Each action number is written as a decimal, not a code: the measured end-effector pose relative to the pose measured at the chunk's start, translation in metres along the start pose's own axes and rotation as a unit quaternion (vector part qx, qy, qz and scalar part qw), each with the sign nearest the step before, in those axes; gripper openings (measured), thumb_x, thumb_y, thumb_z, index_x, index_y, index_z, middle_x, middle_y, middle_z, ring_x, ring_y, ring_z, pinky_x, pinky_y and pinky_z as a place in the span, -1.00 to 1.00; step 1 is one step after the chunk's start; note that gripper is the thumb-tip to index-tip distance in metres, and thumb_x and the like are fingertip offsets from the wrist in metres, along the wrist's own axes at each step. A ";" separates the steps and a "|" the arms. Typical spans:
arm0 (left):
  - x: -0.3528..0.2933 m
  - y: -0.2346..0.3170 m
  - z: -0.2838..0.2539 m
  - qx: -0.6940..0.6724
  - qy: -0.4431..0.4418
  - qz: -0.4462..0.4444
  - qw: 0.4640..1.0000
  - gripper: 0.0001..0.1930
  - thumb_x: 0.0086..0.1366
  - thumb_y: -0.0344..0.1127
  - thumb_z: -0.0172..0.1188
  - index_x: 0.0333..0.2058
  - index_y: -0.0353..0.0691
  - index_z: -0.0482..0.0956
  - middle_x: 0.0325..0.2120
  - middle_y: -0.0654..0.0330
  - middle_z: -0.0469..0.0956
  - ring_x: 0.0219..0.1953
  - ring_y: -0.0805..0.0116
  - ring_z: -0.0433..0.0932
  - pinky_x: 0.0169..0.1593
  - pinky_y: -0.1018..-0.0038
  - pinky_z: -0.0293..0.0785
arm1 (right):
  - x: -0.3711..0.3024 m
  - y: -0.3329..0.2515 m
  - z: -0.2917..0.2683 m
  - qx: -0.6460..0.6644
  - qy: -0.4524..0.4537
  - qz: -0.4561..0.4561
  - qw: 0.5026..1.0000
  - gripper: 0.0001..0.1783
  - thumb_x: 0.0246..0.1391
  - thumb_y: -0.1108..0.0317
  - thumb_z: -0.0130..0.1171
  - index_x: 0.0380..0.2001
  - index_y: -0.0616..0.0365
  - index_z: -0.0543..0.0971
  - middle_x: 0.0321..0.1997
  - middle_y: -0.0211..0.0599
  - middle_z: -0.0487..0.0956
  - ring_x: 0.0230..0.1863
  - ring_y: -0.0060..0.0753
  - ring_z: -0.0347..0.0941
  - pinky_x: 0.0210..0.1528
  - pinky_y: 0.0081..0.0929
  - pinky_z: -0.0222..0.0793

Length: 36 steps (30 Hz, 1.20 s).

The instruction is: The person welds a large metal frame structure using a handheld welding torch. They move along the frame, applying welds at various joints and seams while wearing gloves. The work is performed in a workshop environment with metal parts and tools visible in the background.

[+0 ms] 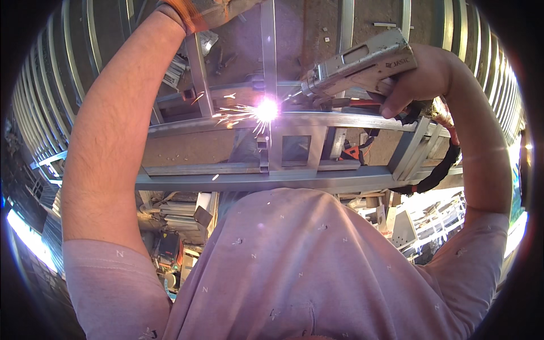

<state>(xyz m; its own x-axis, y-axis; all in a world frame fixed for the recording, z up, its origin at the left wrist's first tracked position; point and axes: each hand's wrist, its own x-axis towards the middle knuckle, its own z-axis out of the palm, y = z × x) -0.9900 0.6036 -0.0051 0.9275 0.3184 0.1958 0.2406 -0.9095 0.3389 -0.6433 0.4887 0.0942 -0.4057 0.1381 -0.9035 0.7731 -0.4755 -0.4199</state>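
Observation:
My bare right hand is closed round the grip of a silver handheld welding gun, whose thin tip points left and down. Just past that tip glares a white-violet weld spot, throwing sparks leftward and down. It lies where a grey metal bar meets a long metal rail; the glare hides the joint itself. At the top edge, my left hand wears an orange and grey glove and reaches toward that bar. The picture cuts off its fingers, so its hold is unclear.
Parallel metal bars curve along the left side, with more at the right. A thick black cable hangs below my right hand. An orange triangular piece sits under the rail. A nearer grey beam crosses before my body; scrap lies below.

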 end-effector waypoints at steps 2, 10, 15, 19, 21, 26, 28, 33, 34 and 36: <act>0.000 -0.001 0.001 0.000 -0.001 0.004 1.000 -0.56 0.43 -0.19 0.32 0.26 0.10 0.68 0.32 0.13 0.63 0.43 -0.10 0.52 0.58 -0.17 0.28 | 0.000 0.001 0.001 0.022 -0.002 -0.006 1.000 -0.51 -0.16 0.47 0.67 -0.07 0.28 0.80 -0.29 -0.19 0.80 -0.35 -0.36 0.73 -0.28 -0.34 0.66; 0.002 -0.002 0.004 -0.004 0.004 0.006 1.000 -0.56 0.43 -0.20 0.32 0.27 0.10 0.67 0.33 0.13 0.63 0.44 -0.11 0.52 0.58 -0.17 0.28 | -0.001 0.000 0.001 0.011 -0.007 0.008 1.000 -0.50 -0.13 0.49 0.67 -0.04 0.28 0.79 -0.27 -0.21 0.79 -0.31 -0.35 0.73 -0.30 -0.32 0.66; -0.001 -0.001 0.004 -0.008 0.010 0.004 1.000 -0.55 0.42 -0.21 0.32 0.27 0.09 0.67 0.33 0.13 0.63 0.44 -0.11 0.52 0.58 -0.17 0.28 | -0.003 -0.004 0.004 0.008 -0.002 -0.012 1.000 -0.54 -0.13 0.48 0.67 -0.08 0.28 0.79 -0.28 -0.21 0.79 -0.31 -0.36 0.73 -0.31 -0.33 0.65; -0.002 0.001 0.005 -0.012 0.012 0.002 1.000 -0.55 0.42 -0.21 0.32 0.27 0.09 0.67 0.33 0.12 0.63 0.44 -0.11 0.51 0.58 -0.17 0.28 | -0.008 -0.004 0.007 0.033 0.013 0.040 0.999 -0.59 -0.14 0.48 0.67 -0.14 0.27 0.80 -0.31 -0.21 0.79 -0.35 -0.35 0.72 -0.29 -0.34 0.63; -0.002 0.000 0.004 -0.016 0.012 0.002 1.000 -0.55 0.42 -0.21 0.33 0.27 0.09 0.67 0.33 0.12 0.63 0.44 -0.11 0.51 0.58 -0.17 0.28 | -0.007 -0.004 0.006 0.030 0.000 0.029 0.999 -0.57 -0.15 0.48 0.67 -0.13 0.28 0.80 -0.32 -0.21 0.79 -0.37 -0.36 0.72 -0.28 -0.35 0.63; -0.002 -0.001 0.003 -0.018 0.011 0.003 1.000 -0.55 0.42 -0.22 0.33 0.27 0.09 0.67 0.33 0.12 0.63 0.44 -0.11 0.51 0.58 -0.17 0.28 | -0.009 -0.003 0.006 0.034 0.007 -0.013 0.999 -0.47 -0.17 0.50 0.67 -0.02 0.27 0.80 -0.25 -0.18 0.80 -0.33 -0.35 0.73 -0.26 -0.32 0.64; -0.001 0.000 0.004 -0.020 0.011 0.003 1.000 -0.54 0.42 -0.22 0.33 0.27 0.09 0.67 0.33 0.12 0.62 0.44 -0.11 0.51 0.58 -0.17 0.28 | -0.011 -0.001 0.007 0.041 0.010 -0.009 0.999 -0.44 -0.17 0.52 0.66 0.02 0.25 0.80 -0.24 -0.18 0.81 -0.32 -0.35 0.73 -0.26 -0.32 0.65; -0.002 0.001 0.003 -0.022 0.010 0.002 1.000 -0.54 0.41 -0.22 0.33 0.28 0.09 0.67 0.33 0.12 0.62 0.45 -0.11 0.51 0.58 -0.17 0.28 | -0.011 0.003 0.005 0.035 0.010 0.010 0.999 -0.41 -0.18 0.55 0.65 0.05 0.24 0.79 -0.24 -0.17 0.81 -0.33 -0.34 0.74 -0.27 -0.30 0.68; -0.002 0.000 0.003 -0.020 0.010 0.004 1.000 -0.54 0.41 -0.22 0.33 0.28 0.09 0.67 0.33 0.12 0.62 0.45 -0.11 0.51 0.58 -0.17 0.28 | -0.011 0.004 0.006 0.037 0.012 0.017 0.999 -0.42 -0.18 0.55 0.66 0.03 0.25 0.79 -0.25 -0.17 0.80 -0.33 -0.33 0.74 -0.28 -0.30 0.68; -0.003 0.001 0.002 -0.018 0.012 0.002 1.000 -0.54 0.41 -0.22 0.33 0.28 0.09 0.67 0.33 0.12 0.62 0.45 -0.11 0.51 0.58 -0.17 0.28 | -0.010 0.006 0.007 0.053 0.019 0.023 0.998 -0.45 -0.18 0.54 0.67 -0.01 0.27 0.79 -0.26 -0.17 0.80 -0.34 -0.32 0.75 -0.30 -0.28 0.68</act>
<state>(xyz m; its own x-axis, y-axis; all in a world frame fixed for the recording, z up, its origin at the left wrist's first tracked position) -0.9919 0.6017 -0.0072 0.9211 0.3219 0.2189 0.2264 -0.9004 0.3714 -0.6378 0.4782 0.1012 -0.3497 0.1464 -0.9254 0.7335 -0.5717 -0.3676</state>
